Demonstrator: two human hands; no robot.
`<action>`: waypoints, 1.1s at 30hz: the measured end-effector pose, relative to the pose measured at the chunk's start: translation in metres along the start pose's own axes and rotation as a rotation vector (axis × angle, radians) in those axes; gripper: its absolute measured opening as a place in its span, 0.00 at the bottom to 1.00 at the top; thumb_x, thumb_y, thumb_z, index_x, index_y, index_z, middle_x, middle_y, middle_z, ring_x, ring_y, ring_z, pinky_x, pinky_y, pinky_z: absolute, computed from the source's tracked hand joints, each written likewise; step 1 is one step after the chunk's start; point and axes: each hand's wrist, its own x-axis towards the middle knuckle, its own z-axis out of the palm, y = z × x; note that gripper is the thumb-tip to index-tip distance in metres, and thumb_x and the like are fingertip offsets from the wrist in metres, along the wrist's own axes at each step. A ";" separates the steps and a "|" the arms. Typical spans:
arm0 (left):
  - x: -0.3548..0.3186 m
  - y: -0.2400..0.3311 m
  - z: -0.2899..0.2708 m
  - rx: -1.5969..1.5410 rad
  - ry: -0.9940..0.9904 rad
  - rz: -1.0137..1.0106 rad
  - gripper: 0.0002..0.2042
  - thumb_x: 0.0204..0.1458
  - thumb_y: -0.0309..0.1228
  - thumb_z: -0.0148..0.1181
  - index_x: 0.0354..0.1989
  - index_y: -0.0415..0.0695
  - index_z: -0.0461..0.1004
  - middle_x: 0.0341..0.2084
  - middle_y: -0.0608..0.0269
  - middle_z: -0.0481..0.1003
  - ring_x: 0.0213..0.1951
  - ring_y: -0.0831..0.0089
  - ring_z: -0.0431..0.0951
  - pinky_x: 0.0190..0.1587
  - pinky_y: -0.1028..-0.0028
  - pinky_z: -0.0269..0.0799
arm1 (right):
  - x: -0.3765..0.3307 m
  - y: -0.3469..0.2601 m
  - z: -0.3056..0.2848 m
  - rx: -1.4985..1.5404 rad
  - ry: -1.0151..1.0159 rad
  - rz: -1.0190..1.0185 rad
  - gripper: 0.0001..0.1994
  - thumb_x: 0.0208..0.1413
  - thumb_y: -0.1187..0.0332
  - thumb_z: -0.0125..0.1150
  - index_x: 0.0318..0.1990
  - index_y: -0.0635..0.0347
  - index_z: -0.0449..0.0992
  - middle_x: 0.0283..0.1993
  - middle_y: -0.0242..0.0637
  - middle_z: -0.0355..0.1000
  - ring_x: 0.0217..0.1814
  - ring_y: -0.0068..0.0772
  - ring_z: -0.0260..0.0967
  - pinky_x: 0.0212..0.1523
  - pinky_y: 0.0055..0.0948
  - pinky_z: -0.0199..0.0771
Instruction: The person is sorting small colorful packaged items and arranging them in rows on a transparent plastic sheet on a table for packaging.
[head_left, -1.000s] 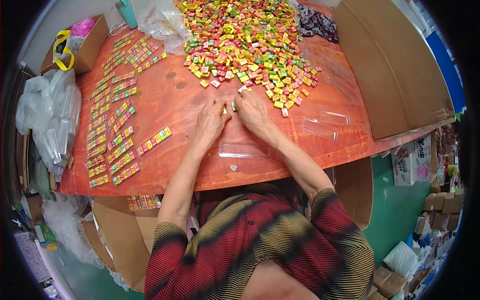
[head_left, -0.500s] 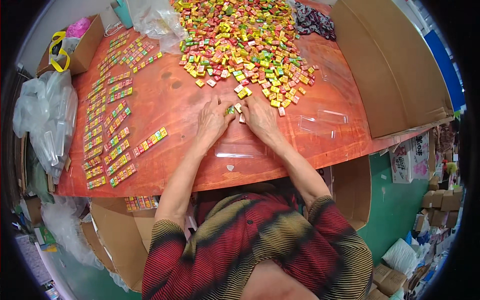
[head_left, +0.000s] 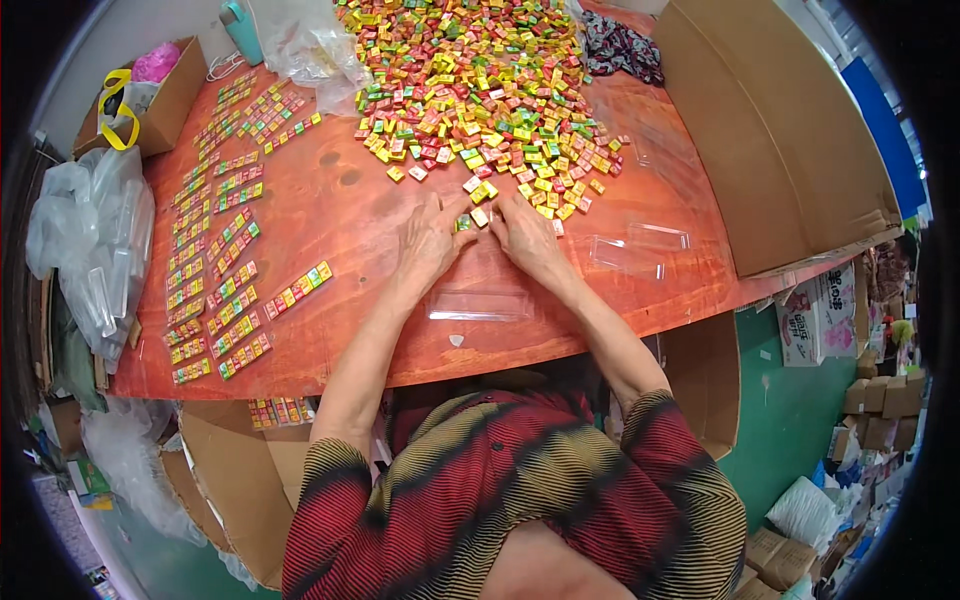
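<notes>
My left hand (head_left: 432, 240) rests on the table with its thumb and fingers closed round a small green-and-yellow box (head_left: 463, 223). To the right of it, my right hand (head_left: 530, 238) has its fingers bent and drawn together; what lies under them is mostly hidden. Between the two hands sits a small yellow box (head_left: 480, 217), its pale top facing up. Just beyond my fingertips lie another yellow box (head_left: 487, 190) and a few more. A clear plastic tray (head_left: 480, 306) lies between my forearms, close to the table's front edge.
A large heap of small coloured boxes (head_left: 470, 90) covers the far middle. Filled trays (head_left: 298, 291) stand in slanted rows at left. More clear trays (head_left: 628, 256) lie at right, near a tall cardboard box (head_left: 780, 140). Plastic bags (head_left: 95, 235) hang at the left edge.
My right hand has drawn slightly away from the yellow box between my hands. A pinkish box seen by its fingers is no longer visible. My left hand stays almost in place.
</notes>
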 end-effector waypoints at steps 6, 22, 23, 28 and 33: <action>0.001 0.002 0.009 0.050 0.085 0.041 0.17 0.36 0.33 0.65 0.40 0.53 0.74 0.29 0.56 0.65 0.34 0.57 0.70 0.35 0.61 0.66 | 0.007 0.002 0.002 0.060 -0.024 -0.112 0.09 0.48 0.70 0.54 0.38 0.61 0.68 0.34 0.45 0.66 0.36 0.47 0.66 0.35 0.39 0.67; -0.010 -0.005 -0.002 0.028 -0.009 0.053 0.17 0.36 0.33 0.65 0.39 0.53 0.76 0.29 0.57 0.66 0.35 0.58 0.69 0.36 0.62 0.65 | 0.030 0.013 -0.006 -0.103 -0.072 -0.169 0.07 0.48 0.69 0.50 0.34 0.61 0.67 0.31 0.48 0.67 0.31 0.51 0.68 0.30 0.42 0.68; -0.011 -0.006 -0.002 0.033 -0.006 0.048 0.16 0.36 0.33 0.65 0.39 0.53 0.76 0.29 0.57 0.65 0.35 0.59 0.69 0.37 0.62 0.65 | 0.025 0.010 -0.010 -0.104 -0.074 -0.170 0.07 0.48 0.69 0.50 0.34 0.61 0.67 0.31 0.48 0.67 0.31 0.51 0.68 0.30 0.42 0.68; -0.017 -0.005 -0.005 0.056 0.013 0.045 0.14 0.38 0.33 0.64 0.37 0.50 0.76 0.27 0.58 0.66 0.33 0.61 0.69 0.36 0.65 0.65 | -0.001 0.016 -0.016 -0.136 -0.119 -0.079 0.10 0.48 0.66 0.52 0.34 0.63 0.67 0.30 0.50 0.68 0.31 0.51 0.68 0.28 0.43 0.68; -0.016 -0.004 -0.004 0.049 0.036 0.048 0.13 0.38 0.34 0.64 0.36 0.49 0.77 0.26 0.58 0.66 0.33 0.61 0.70 0.36 0.65 0.65 | 0.019 0.008 -0.023 -0.117 -0.104 -0.005 0.09 0.49 0.67 0.51 0.33 0.64 0.67 0.30 0.49 0.68 0.32 0.50 0.68 0.29 0.42 0.68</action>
